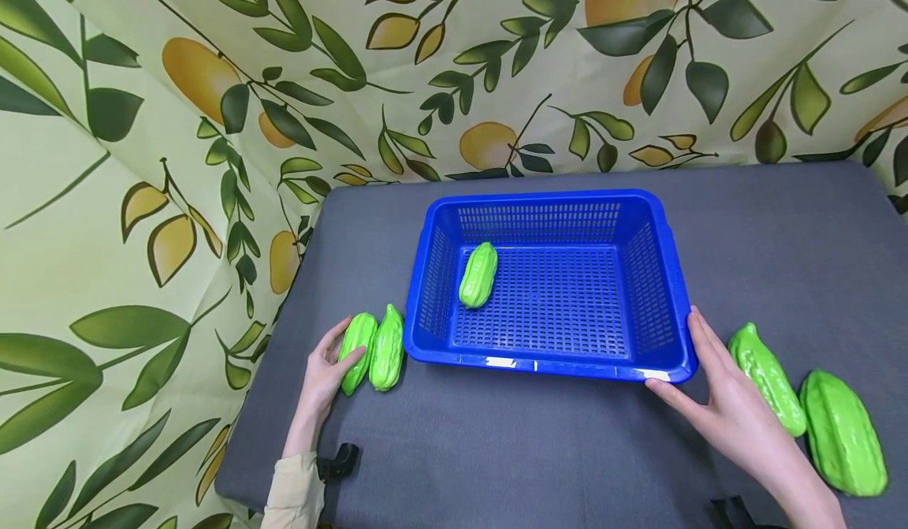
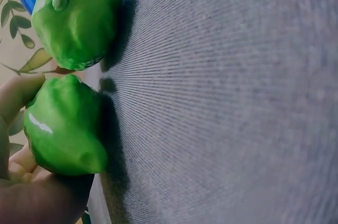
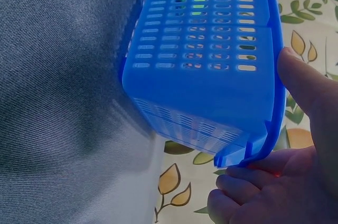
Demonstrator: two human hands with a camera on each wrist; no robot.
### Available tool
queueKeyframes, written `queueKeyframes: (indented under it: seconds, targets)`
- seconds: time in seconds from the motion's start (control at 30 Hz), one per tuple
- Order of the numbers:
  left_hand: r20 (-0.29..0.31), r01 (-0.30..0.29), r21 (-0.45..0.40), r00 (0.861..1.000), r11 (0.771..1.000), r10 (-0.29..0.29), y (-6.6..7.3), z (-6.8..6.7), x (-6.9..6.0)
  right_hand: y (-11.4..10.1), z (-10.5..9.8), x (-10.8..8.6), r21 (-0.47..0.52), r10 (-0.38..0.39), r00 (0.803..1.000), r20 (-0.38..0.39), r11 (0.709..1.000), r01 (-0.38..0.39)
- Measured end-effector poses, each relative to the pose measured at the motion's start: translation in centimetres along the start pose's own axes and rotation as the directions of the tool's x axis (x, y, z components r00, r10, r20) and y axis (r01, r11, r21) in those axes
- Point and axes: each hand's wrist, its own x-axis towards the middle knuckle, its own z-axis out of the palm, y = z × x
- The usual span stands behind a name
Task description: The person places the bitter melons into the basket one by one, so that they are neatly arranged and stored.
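Observation:
In the head view my left hand [image 1: 322, 375] grips a green bitter melon [image 1: 359, 330], thumb on one side and fingers on the other, at the table's left. In the left wrist view this held melon [image 2: 66, 126] looks close to the table surface. A second bitter melon [image 1: 386, 352] lies just right of it, beside the blue plastic basket [image 1: 546, 199]. One more bitter melon [image 1: 478, 275] sits inside the basket, toward its left end. My right hand [image 1: 738, 411] holds the basket's near right corner, thumb and fingers about its rim [image 3: 280, 76].
Two further bitter melons, a slimmer one [image 1: 766, 379] and a thicker one [image 1: 844, 434], lie on the grey table [image 1: 539, 450] right of my right hand. Behind and to the left hangs a leaf-and-fruit patterned cloth [image 1: 426, 127].

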Motion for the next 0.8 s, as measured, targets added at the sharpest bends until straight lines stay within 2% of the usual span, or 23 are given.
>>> queueKeyframes:
  seconds: [0.13,0.37,0.53,0.67,0.8]
  targets:
    - [-0.006,0.007,-0.009,1.000,1.000,-0.007,0.1,0.0,-0.1,0.0,0.0,0.0,-0.003,0.007,1.000,0.006,1.000,-0.007]
    - [-0.017,-0.071,-0.112,0.997,0.991,0.069,0.8,-0.4,0.0,-0.1,0.0,0.1,-0.010,0.024,1.000,0.014,1.000,-0.024]
    - [-0.015,-0.078,-0.121,0.997,0.990,0.077,1.4,-0.5,0.1,-0.2,-0.1,0.1,-0.012,0.029,0.999,0.019,1.000,-0.029]
    - [-0.017,-0.064,-0.121,0.998,0.991,0.063,2.5,-0.5,0.2,-0.2,-0.1,0.1,-0.014,0.032,0.999,0.023,0.999,-0.032]
    - [-0.009,-0.092,-0.142,0.996,0.986,0.091,4.2,-0.3,0.5,-0.2,0.0,0.1,-0.021,0.038,0.999,0.025,0.999,-0.038]
